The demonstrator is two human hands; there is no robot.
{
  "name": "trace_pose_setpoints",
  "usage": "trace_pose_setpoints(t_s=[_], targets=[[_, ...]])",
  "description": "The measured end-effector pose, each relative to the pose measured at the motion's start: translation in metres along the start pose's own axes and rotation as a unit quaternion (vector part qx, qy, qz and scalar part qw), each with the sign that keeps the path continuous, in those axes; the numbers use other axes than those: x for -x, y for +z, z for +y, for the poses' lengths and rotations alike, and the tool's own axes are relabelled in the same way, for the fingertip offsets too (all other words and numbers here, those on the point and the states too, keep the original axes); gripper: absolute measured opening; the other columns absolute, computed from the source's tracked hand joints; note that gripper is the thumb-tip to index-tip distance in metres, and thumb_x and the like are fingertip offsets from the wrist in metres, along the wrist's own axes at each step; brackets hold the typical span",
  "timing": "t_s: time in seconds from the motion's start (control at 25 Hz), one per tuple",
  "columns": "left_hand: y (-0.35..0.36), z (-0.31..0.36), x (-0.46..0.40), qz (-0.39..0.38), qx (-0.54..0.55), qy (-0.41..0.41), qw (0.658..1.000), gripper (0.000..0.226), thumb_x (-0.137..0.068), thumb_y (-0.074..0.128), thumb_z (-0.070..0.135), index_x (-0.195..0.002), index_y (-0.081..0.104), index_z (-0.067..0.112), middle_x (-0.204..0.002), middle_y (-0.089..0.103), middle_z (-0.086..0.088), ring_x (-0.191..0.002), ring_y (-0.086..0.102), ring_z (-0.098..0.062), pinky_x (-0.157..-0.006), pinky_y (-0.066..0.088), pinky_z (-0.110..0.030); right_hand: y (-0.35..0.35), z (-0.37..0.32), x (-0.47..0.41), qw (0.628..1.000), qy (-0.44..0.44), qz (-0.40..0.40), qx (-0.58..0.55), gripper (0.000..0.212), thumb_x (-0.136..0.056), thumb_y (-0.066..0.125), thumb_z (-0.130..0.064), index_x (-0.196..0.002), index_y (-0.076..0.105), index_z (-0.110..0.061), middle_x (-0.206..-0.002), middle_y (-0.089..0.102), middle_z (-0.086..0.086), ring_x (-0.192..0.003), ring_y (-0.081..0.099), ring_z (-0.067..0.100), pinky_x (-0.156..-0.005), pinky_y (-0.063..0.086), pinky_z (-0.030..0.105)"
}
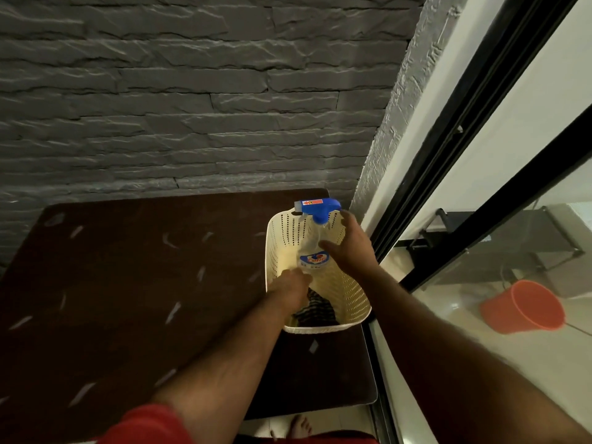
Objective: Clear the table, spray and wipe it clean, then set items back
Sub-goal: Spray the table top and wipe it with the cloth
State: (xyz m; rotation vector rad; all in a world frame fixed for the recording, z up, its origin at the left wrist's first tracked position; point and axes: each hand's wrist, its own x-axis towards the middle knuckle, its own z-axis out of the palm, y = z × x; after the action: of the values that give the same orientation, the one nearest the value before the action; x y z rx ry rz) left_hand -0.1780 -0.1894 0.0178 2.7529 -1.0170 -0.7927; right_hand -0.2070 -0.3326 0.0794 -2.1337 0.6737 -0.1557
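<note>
The dark brown table (128, 299) stretches bare to the left of both hands, flecked with pale marks. The left hand (293, 283) reaches down into the cream perforated basket (349, 293), its fingers curled at the foot of the spray bottle (312, 248); whether they pinch the bottle or the striped cloth (315, 310) lying just below them, I cannot tell. Right of that, the right hand (347, 245) sits against the bottle's clear body with fingers fairly straight and spread, thumb across the front, steadying more than clamping. The blue trigger head pokes up above the basket's far rim, beyond both hands.

To me this looks like fetching the cleaning kit, so the spraying step is about to begin. The next move calls for a firm wrap around the bottle's neck and a straight lift clear of the basket wall, with the cloth brought along. Further right, behind glass, an orange bucket (525, 310) lies tipped.
</note>
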Motion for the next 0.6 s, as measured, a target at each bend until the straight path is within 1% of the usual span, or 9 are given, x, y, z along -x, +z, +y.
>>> trace_pose_setpoints(t_s=[0.08, 0.16, 0.28, 0.36, 0.44, 0.52, 0.6], targets=[[0.011, -0.002, -0.011, -0.042, -0.052, 0.004, 0.998, 0.052, -0.086, 0.063, 0.019, -0.135, 0.045, 0.019, -0.135, 0.045, -0.009, -0.124, 0.043, -0.029, -0.1, 0.042, -0.044, 0.004, -0.002, -0.011, 0.999, 0.004, -0.036, -0.018, 0.078, -0.08, 0.075, -0.011, -0.145, 0.034, -0.023, -0.143, 0.048, 0.005, -0.124, 0.054, 0.026, -0.09, 0.056, 0.046], [0.023, -0.003, -0.018, -0.059, -0.074, 0.012, 0.995, 0.05, -0.088, 0.061, 0.018, -0.135, 0.045, 0.019, -0.135, 0.044, -0.011, -0.125, 0.042, -0.032, -0.099, 0.04, -0.047, 0.008, -0.002, -0.019, 0.998, 0.013, -0.051, -0.024, 0.068, -0.083, 0.072, -0.01, -0.141, 0.039, -0.022, -0.14, 0.051, 0.004, -0.122, 0.055, 0.024, -0.09, 0.055, 0.042], [0.039, -0.002, -0.025, -0.065, -0.12, 0.006, 0.991, 0.041, -0.092, 0.054, 0.019, -0.133, 0.048, 0.017, -0.136, 0.044, -0.013, -0.124, 0.042, -0.033, -0.101, 0.039, -0.048, 0.016, 0.005, -0.021, 0.999, -0.006, -0.037, 0.02, 0.051, -0.087, 0.068, -0.014, -0.133, 0.048, -0.02, -0.132, 0.058, 0.002, -0.108, 0.057, 0.012, -0.084, 0.051, 0.031], [0.036, 0.0, -0.029, -0.051, -0.135, 0.011, 0.989, 0.038, -0.092, 0.054, 0.019, -0.129, 0.052, 0.015, -0.132, 0.048, -0.013, -0.121, 0.047, -0.032, -0.099, 0.041, -0.045, 0.019, 0.009, -0.019, 0.999, -0.012, -0.02, 0.023, 0.046, -0.087, 0.068, -0.016, -0.13, 0.052, -0.02, -0.126, 0.062, 0.0, -0.1, 0.055, 0.007, -0.082, 0.05, 0.028], [0.029, 0.0, -0.031, -0.044, -0.12, 0.014, 0.992, 0.034, -0.091, 0.056, 0.018, -0.124, 0.056, 0.014, -0.129, 0.054, -0.012, -0.117, 0.052, -0.031, -0.095, 0.045, -0.043, 0.017, 0.009, -0.015, 1.0, 0.001, -0.017, 0.007, 0.044, -0.086, 0.07, -0.019, -0.127, 0.054, -0.019, -0.123, 0.063, -0.001, -0.101, 0.058, 0.009, -0.083, 0.053, 0.03], [0.02, -0.001, -0.026, -0.033, -0.089, 0.005, 0.995, 0.034, -0.088, 0.059, 0.017, -0.122, 0.057, 0.015, -0.127, 0.055, -0.011, -0.115, 0.054, -0.03, -0.094, 0.047, -0.042, 0.012, 0.008, -0.012, 1.0, -0.001, -0.018, -0.005, 0.041, -0.085, 0.071, -0.02, -0.123, 0.056, -0.019, -0.119, 0.063, -0.002, -0.103, 0.062, 0.013, -0.084, 0.054, 0.032], [0.005, -0.002, -0.018, 0.001, -0.018, -0.011, 1.0, 0.04, -0.084, 0.063, 0.016, -0.123, 0.058, 0.02, -0.127, 0.055, -0.007, -0.115, 0.055, -0.028, -0.095, 0.047, -0.038, 0.001, 0.004, -0.011, 0.999, -0.016, -0.01, -0.029, 0.04, -0.083, 0.073, -0.022, -0.12, 0.057, -0.02, -0.114, 0.065, -0.003, -0.102, 0.064, 0.014, -0.084, 0.054, 0.033]])
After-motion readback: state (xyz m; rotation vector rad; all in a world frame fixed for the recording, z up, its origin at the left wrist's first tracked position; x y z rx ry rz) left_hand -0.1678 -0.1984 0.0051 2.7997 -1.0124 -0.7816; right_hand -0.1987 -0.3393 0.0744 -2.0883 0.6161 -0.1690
